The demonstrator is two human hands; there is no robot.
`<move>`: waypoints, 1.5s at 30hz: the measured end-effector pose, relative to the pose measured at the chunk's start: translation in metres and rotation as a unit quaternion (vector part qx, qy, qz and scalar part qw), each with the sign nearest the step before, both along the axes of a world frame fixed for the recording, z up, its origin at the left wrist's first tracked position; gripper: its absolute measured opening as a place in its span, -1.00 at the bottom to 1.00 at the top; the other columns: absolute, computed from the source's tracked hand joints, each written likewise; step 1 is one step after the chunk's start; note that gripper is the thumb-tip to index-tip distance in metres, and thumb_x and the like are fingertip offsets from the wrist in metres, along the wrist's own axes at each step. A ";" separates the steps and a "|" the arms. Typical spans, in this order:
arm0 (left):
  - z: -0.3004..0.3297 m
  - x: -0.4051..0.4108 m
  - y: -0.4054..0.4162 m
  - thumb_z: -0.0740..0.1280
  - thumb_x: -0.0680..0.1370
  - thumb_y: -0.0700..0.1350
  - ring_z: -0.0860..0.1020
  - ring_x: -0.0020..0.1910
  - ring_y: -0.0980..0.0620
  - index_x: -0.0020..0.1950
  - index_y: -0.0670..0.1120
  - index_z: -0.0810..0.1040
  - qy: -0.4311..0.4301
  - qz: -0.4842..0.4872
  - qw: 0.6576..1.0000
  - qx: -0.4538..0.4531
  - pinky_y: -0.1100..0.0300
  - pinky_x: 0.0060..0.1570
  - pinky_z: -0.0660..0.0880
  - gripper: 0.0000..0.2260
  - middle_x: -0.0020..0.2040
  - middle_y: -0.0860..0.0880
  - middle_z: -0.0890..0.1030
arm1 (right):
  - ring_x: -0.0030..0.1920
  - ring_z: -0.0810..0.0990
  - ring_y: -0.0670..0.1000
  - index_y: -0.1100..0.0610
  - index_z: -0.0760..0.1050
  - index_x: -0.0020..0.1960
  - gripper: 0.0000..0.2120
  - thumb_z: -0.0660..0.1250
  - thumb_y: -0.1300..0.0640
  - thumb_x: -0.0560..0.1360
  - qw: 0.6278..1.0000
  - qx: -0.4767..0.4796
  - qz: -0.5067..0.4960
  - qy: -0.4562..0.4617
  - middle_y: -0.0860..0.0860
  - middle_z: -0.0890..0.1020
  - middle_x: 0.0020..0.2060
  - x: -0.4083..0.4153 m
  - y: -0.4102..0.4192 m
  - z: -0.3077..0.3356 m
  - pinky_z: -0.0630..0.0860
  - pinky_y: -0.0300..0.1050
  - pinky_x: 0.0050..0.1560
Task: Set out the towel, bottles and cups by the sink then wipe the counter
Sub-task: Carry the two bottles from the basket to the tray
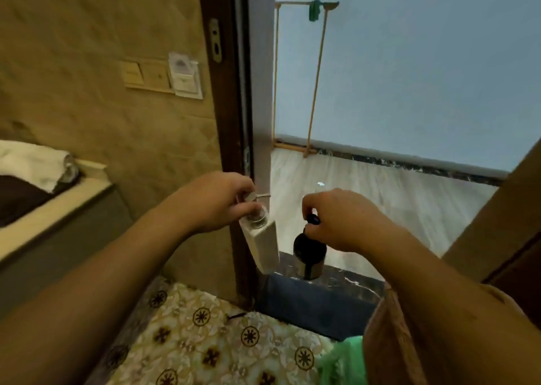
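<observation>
My left hand [216,200] grips the pump top of a square white bottle [263,245], which hangs tilted below it in front of the dark door frame. My right hand [339,218] holds a dark round bottle [309,254] by its black pump, and the bottle hangs upright over the door threshold. A folded white towel [32,162] lies on the counter [55,206] at the far left. A green cloth [345,361] shows at the bottom edge, near my right arm. No cups are in view.
A dark door frame [231,121] stands straight ahead, with an open doorway to a pale room and a wooden rack [316,74]. Wall switches [161,77] sit left of the frame. Patterned floor tiles [205,340] lie below, and a dark raised threshold [316,305].
</observation>
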State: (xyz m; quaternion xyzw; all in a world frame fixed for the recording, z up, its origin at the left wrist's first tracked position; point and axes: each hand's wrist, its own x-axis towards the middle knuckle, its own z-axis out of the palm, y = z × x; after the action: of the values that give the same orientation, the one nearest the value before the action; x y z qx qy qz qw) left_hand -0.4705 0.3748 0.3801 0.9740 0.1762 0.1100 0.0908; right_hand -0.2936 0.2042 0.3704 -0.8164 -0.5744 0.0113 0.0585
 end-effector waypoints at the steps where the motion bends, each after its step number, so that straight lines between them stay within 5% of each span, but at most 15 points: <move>1: 0.002 -0.024 0.017 0.35 0.54 0.16 0.52 -0.21 0.19 -0.05 0.14 0.51 -0.001 0.020 1.000 -0.006 0.20 -0.26 0.48 -0.87 -0.16 0.15 0.56 | -0.21 0.52 -0.07 -0.06 0.52 0.02 -0.85 0.40 -0.06 0.51 1.000 0.003 0.019 0.003 -0.08 0.55 -0.18 -0.017 0.023 -0.001 0.42 -0.21 -0.13; 12: 0.001 -0.292 0.163 0.34 0.55 0.19 0.57 -0.19 0.02 -0.11 -0.01 0.55 0.024 0.253 0.967 -0.006 -0.03 -0.17 0.54 -0.73 -0.19 0.02 0.61 | -0.23 0.52 -0.09 -0.12 0.48 -0.04 -0.92 0.36 -0.06 0.51 0.979 -0.013 0.201 0.011 -0.13 0.54 -0.19 -0.221 0.253 -0.008 0.51 -0.14 -0.30; 16: 0.001 -0.369 0.197 0.34 0.54 0.20 0.56 -0.18 0.09 -0.09 0.07 0.56 0.008 0.317 0.948 -0.020 0.05 -0.20 0.54 -0.78 -0.19 0.10 0.61 | -0.26 0.48 -0.10 -0.08 0.50 0.00 -0.91 0.33 -0.06 0.54 0.966 0.003 0.258 0.027 -0.09 0.55 -0.18 -0.287 0.316 -0.007 0.43 -0.14 -0.39; 20: -0.008 -0.422 0.227 0.35 0.53 0.21 0.49 -0.25 0.14 -0.18 0.14 0.47 0.000 0.384 0.923 -0.017 0.13 -0.33 0.41 -0.80 -0.24 0.12 0.55 | -0.17 0.54 -0.01 -0.05 0.51 0.04 -0.89 0.32 -0.05 0.56 0.950 0.001 0.308 0.040 -0.02 0.59 -0.10 -0.341 0.375 -0.008 0.57 -0.05 -0.24; 30: -0.027 -0.486 0.321 0.36 0.56 0.14 0.47 -0.30 0.14 -0.19 0.11 0.48 -0.015 0.507 0.861 -0.029 0.18 -0.38 0.29 -0.81 -0.28 0.12 0.54 | -0.19 0.54 -0.07 -0.09 0.53 0.09 -0.86 0.36 -0.03 0.54 0.909 0.011 0.402 0.110 -0.06 0.63 -0.09 -0.402 0.525 -0.033 0.51 -0.12 -0.26; 41: 0.001 -0.491 0.491 0.36 0.56 0.11 0.53 -0.20 0.03 -0.08 -0.01 0.56 -0.037 0.602 0.797 -0.038 0.13 -0.29 0.46 -0.80 -0.17 0.01 0.58 | -0.27 0.46 -0.15 -0.12 0.51 0.05 -0.91 0.38 0.00 0.56 0.873 0.033 0.461 0.156 -0.08 0.56 -0.17 -0.401 0.713 -0.032 0.28 -0.30 -0.36; 45: -0.002 -0.491 0.548 0.34 0.58 0.11 0.50 -0.21 0.01 -0.11 0.03 0.49 -0.045 0.619 0.783 -0.034 0.15 -0.33 0.33 -0.82 -0.18 0.00 0.54 | -0.24 0.49 -0.11 -0.11 0.53 0.08 -0.90 0.37 0.00 0.57 0.874 0.034 0.456 0.163 -0.07 0.62 -0.10 -0.408 0.768 -0.038 0.33 -0.32 -0.29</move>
State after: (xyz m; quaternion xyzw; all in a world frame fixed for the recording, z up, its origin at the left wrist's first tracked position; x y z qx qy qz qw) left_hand -0.9617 0.9224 0.3779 0.6457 0.7408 0.1803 0.0437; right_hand -0.7017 0.9719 0.3329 -0.4483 -0.8651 0.1500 0.1677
